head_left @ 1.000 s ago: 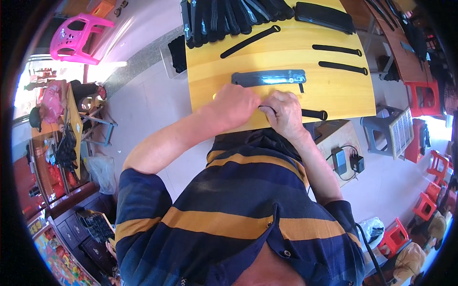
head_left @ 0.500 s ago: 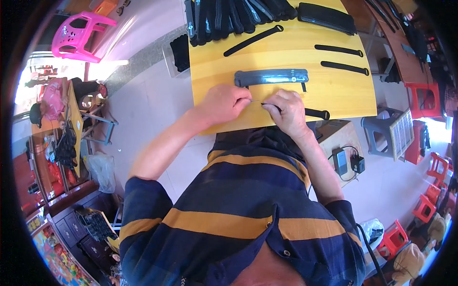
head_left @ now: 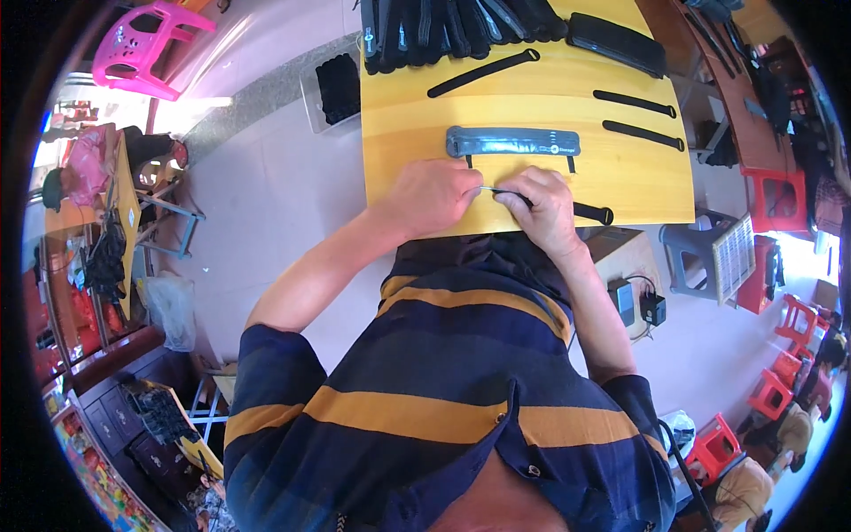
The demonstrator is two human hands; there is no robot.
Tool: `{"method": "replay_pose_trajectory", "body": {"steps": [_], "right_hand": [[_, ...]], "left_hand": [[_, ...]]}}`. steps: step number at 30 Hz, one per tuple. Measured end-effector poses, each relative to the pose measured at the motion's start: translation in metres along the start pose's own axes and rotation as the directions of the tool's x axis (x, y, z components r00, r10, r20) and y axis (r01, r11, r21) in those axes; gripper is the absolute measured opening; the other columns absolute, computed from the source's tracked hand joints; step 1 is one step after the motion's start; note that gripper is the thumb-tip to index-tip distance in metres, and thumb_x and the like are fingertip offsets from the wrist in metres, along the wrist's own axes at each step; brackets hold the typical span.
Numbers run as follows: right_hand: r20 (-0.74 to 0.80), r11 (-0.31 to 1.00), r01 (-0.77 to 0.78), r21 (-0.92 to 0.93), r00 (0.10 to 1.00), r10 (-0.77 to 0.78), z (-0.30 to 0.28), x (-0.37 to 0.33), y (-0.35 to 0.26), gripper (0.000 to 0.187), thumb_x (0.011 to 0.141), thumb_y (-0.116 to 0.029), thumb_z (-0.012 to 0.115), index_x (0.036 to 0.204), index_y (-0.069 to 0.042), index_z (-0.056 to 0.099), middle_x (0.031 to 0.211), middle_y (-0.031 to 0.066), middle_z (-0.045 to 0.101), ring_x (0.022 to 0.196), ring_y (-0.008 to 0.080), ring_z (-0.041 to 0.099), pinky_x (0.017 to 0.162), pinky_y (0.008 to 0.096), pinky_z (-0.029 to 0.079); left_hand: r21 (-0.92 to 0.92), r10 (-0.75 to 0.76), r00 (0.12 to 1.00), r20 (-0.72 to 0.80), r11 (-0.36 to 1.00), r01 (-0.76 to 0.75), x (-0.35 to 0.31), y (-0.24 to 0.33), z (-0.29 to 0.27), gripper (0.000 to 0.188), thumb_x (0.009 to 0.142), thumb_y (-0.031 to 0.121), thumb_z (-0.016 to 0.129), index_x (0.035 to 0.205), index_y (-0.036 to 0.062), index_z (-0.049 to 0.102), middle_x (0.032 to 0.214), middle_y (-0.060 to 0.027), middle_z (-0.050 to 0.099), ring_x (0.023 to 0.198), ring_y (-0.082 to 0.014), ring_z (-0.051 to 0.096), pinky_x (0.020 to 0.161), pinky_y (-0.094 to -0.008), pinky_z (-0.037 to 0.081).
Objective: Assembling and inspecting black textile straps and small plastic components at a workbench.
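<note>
At the near edge of the yellow table [head_left: 523, 97], my left hand [head_left: 434, 193] is closed in a pinch. A thin silvery piece [head_left: 486, 188] spans the small gap from its fingertips toward my right hand [head_left: 541, 202]; its kind is too small to tell. My right fingers are closed on a black strap [head_left: 592, 213], whose looped end sticks out to the right. Just beyond my hands lies a dark packet in clear plastic [head_left: 514, 142], with two short black tabs at its near side. Three more black looped straps [head_left: 483, 74] lie farther off.
A row of black straps [head_left: 456, 31] and a dark bundle [head_left: 616, 43] fill the table's far edge. Beside its left edge is a bin of black pieces [head_left: 339, 89]. A grey stool [head_left: 696, 257] and a box with a small device [head_left: 622, 301] stand to the right.
The view has shifted slightly. My hands stay close together, the left hand turned a little; the dark tip at my right fingers now meets the silvery piece.
</note>
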State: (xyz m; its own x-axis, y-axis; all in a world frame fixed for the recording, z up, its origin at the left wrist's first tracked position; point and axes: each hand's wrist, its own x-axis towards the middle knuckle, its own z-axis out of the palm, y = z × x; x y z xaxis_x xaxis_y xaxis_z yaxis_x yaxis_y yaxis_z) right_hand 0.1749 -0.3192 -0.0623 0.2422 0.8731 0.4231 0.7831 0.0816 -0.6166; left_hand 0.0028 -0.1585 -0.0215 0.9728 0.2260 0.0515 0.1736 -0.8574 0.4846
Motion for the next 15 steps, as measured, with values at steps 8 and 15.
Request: {"method": "replay_pose_trajectory", "body": {"steps": [8, 15], "right_hand": [[-0.012, 1.0, 0.003, -0.013, 1.0, -0.003, 0.0, 0.003, -0.0041, 0.014, 0.077, -0.016, 0.084, 0.085, -0.012, 0.073, 0.076, 0.0041, 0.066, 0.075, 0.0266, 0.067, 0.07, 0.0409, 0.049], [0.006, 1.0, -0.004, -0.027, 1.0, 0.004, -0.0012, 0.0029, -0.0051, 0.014, 0.079, -0.017, 0.084, 0.086, -0.011, 0.074, 0.077, 0.0047, 0.066, 0.076, 0.0264, 0.066, 0.072, 0.0398, 0.048]], "left_hand": [[-0.006, 0.008, 1.0, 0.015, 1.0, -0.008, 0.0016, -0.005, 0.008, 0.01, 0.092, 0.017, 0.062, 0.086, 0.0089, 0.062, 0.079, -0.0094, 0.064, 0.08, -0.034, 0.068, 0.065, -0.0484, 0.053], [0.005, -0.019, 0.994, 0.111, 1.0, 0.019, 0.0097, 0.0031, -0.0017, 0.014, 0.093, 0.016, 0.058, 0.083, 0.007, 0.063, 0.08, -0.0123, 0.067, 0.082, -0.0379, 0.069, 0.068, -0.0526, 0.054]]}}
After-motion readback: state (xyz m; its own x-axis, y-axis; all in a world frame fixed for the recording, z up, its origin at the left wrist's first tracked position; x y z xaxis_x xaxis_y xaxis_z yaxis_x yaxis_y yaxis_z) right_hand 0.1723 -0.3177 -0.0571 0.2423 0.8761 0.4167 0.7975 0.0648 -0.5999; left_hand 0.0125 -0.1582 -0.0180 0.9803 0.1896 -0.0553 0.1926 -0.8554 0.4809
